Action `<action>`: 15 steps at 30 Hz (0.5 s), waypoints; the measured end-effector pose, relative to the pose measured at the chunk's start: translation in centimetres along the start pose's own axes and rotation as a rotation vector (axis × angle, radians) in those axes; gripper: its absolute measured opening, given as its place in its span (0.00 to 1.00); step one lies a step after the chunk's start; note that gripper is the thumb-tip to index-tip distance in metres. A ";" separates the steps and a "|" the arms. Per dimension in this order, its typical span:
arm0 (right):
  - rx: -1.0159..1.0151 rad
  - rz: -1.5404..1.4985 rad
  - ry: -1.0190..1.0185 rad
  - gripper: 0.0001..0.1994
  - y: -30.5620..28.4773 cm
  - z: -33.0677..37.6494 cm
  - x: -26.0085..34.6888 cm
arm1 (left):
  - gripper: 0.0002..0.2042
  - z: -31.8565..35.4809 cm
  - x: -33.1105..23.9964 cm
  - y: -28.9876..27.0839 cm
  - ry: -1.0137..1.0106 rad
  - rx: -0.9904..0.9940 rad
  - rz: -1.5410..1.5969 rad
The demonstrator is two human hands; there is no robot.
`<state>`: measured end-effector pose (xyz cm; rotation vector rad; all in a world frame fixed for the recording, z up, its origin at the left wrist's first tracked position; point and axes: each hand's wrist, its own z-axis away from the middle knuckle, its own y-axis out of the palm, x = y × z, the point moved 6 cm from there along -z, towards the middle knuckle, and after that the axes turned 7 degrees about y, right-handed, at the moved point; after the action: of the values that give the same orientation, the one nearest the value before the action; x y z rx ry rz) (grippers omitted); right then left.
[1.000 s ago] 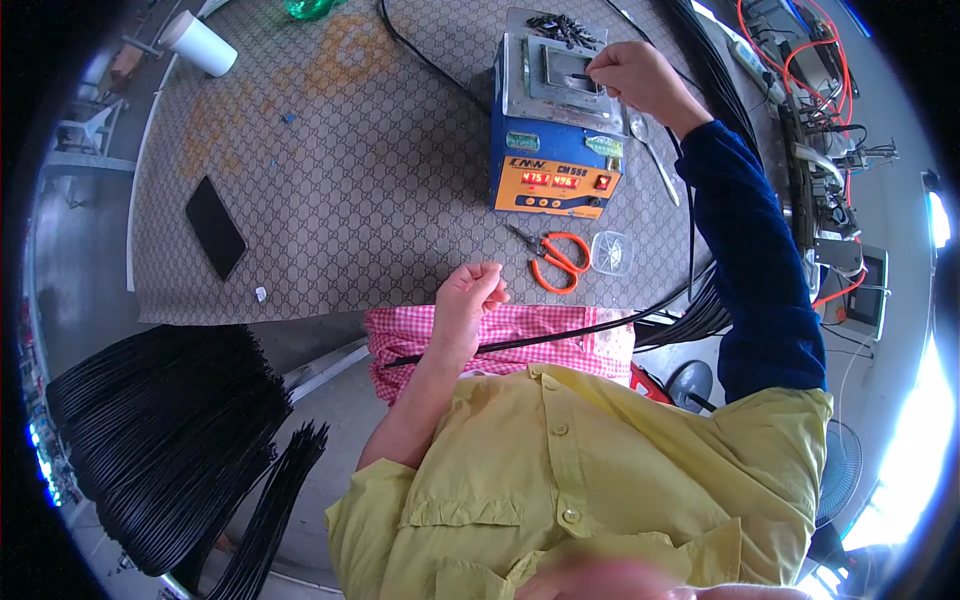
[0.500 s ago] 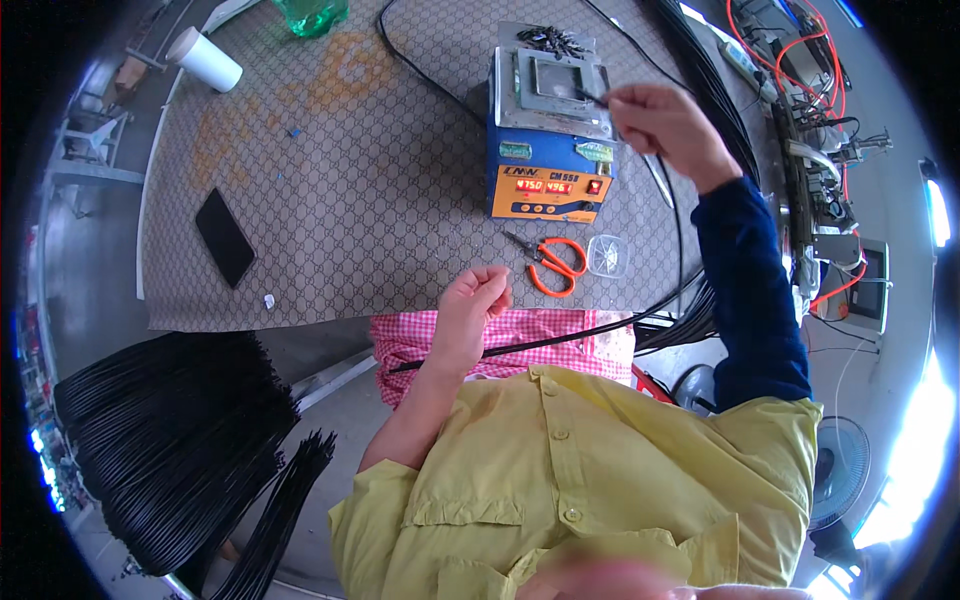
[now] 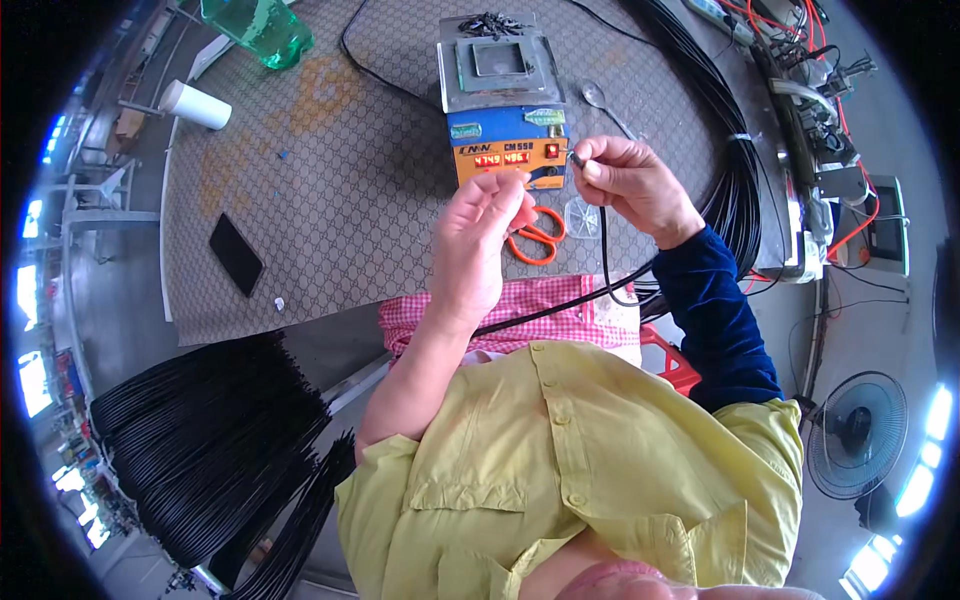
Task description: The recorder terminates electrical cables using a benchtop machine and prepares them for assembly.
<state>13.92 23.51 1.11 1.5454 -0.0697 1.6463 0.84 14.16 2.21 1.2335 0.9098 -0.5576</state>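
My right hand (image 3: 632,182) pinches the end of a thin black cable (image 3: 604,260) in front of an orange and blue solder pot (image 3: 502,110) with a red digital display. The cable hangs down from my fingers and curves across the pink checked cloth (image 3: 545,305) on my lap. My left hand (image 3: 482,240) is raised beside it, fingers loosely curled, close to the cable's end; whether it touches the cable I cannot tell. Orange-handled scissors (image 3: 535,235) lie on the table under my hands.
A patterned brown mat (image 3: 330,180) covers the table. On it lie a black phone (image 3: 236,254), a white paper cup (image 3: 195,104), a green bottle (image 3: 258,28) and a spoon (image 3: 600,102). Bundles of black cables (image 3: 205,440) lie at lower left, another bundle (image 3: 735,190) at right, a fan (image 3: 855,432) on the floor.
My right hand came back from the solder pot's top toward me with the cable end. My left hand rose from my lap to meet it.
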 end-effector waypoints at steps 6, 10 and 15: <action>0.034 -0.220 0.055 0.06 0.5 0.7 -2.0 | 0.11 0.2 0.6 1.8 -0.075 0.024 0.069; 0.011 -0.289 0.091 0.06 1.0 1.2 -3.2 | 0.11 0.2 0.9 2.6 -0.089 0.031 0.101; 0.085 -0.290 0.111 0.07 1.7 1.5 -3.9 | 0.10 0.3 1.4 2.7 -0.095 0.043 0.117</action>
<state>13.57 19.50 -1.01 1.4470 0.2741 1.5147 3.81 14.76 2.60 1.2797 0.7436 -0.5403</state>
